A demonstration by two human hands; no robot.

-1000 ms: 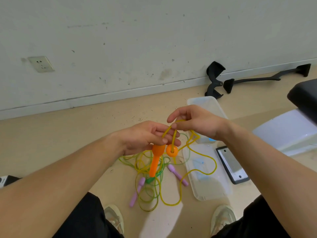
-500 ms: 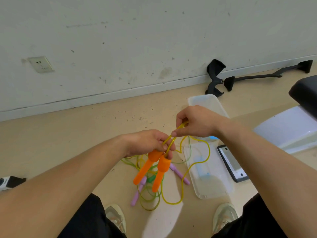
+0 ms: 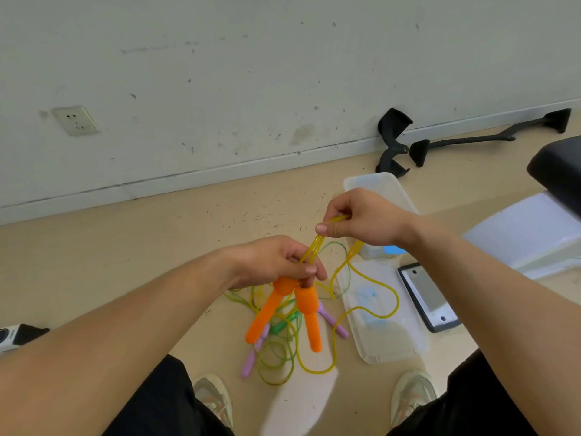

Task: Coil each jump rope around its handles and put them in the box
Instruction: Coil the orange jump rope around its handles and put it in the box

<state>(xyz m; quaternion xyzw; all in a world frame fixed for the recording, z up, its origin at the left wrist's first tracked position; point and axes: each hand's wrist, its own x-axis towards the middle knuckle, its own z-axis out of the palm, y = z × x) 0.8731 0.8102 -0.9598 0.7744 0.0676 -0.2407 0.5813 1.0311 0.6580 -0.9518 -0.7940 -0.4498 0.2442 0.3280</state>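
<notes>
My left hand (image 3: 276, 262) grips the tops of two orange handles (image 3: 306, 313), which hang down side by side. Their yellow rope (image 3: 364, 309) runs up from the handles to my right hand (image 3: 361, 221), which pinches it a little above and to the right. The rest of the yellow rope loops down over the floor and the lid. On the floor below lie a jump rope with purple handles (image 3: 331, 319) and a tangle of green rope (image 3: 276, 357). A clear plastic box (image 3: 374, 187) stands behind my right hand, mostly hidden by it.
A clear lid (image 3: 390, 338) lies flat on the floor right of the ropes. Beside it lies a black-framed grey plate (image 3: 427, 297). Black chair parts (image 3: 393, 140) rest against the wall. A white object (image 3: 528, 234) is at the right. My shoes (image 3: 213, 401) are at the bottom.
The second orange handle has swung down to hang beside the first under my left hand. My right hand has moved up and right, drawing the yellow rope taut.
</notes>
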